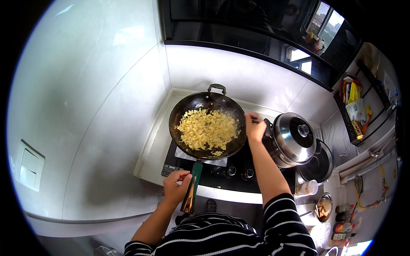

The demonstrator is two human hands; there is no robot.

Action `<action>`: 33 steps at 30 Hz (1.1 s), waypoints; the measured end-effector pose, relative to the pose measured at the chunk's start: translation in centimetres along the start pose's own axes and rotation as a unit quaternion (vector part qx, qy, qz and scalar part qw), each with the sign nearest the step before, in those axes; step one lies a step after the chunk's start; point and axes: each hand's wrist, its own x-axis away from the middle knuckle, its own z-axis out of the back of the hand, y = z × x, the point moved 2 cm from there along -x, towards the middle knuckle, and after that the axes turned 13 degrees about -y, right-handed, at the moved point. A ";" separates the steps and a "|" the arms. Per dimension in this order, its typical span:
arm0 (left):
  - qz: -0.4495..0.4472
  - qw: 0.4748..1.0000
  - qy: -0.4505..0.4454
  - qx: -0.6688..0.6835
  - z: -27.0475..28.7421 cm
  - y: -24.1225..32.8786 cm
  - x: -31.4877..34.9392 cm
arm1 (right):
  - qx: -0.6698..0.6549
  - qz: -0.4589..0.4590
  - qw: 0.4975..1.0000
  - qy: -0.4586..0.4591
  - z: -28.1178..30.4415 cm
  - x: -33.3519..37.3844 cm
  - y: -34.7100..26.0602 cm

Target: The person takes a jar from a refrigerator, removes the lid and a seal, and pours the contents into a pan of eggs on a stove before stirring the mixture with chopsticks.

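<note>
A dark wok (174, 120) sits on the black hob (220, 173). Inside it lie small, pale yellow chopped pieces of food (208, 129), spread over the bottom. Its long green handle (197, 171), with a worn brown end, points toward me. My left hand (176, 185) is beside the handle, fingers curled and closed; whether they hold anything is hidden. At the wok's right rim, my right hand (255, 129) is closed too, slightly blurred. Something small and dark shows at its fingers, too unclear to name.
A lidded steel pot (294, 138) stands right of the wok, with a dark pan (322, 164) behind it. Beyond are a jar (307, 188) and a metal bowl (324, 207) of food. A wall rack (348, 117) holds packets. A pale wall (106, 115) borders the left.
</note>
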 end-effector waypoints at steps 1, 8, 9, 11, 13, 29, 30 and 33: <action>-0.001 1.000 -0.004 0.002 -0.2 0.1 0.0 | 0.013 -0.003 1.000 -0.027 -1.0 0.6 0.3; -0.018 0.999 -0.028 -0.016 -0.3 0.7 -0.3 | 0.001 0.024 1.000 0.014 -1.1 -0.4 -0.6; -0.016 0.999 -0.028 -0.017 -0.3 0.7 -0.3 | 0.055 0.049 0.997 0.020 -0.6 -1.0 -0.5; -0.015 0.999 -0.030 -0.020 -0.3 0.7 -0.6 | 0.035 0.049 0.998 -0.035 -1.0 -0.9 -0.4; -0.018 0.999 -0.028 -0.031 -0.4 0.8 -0.6 | 0.034 0.006 0.999 -0.032 -1.1 -1.1 0.1; -0.047 0.998 -0.016 -0.035 -0.4 1.1 -0.9 | -0.051 -0.071 0.992 -0.090 -7.5 -1.1 0.7; -0.049 0.998 -0.015 -0.035 -0.5 1.1 -0.9 | -0.109 -0.078 0.986 -0.101 -8.6 -0.7 0.5; -0.038 0.999 -0.016 -0.034 -0.5 1.2 -0.8 | -0.255 -0.106 0.949 -0.153 -11.3 1.9 -2.5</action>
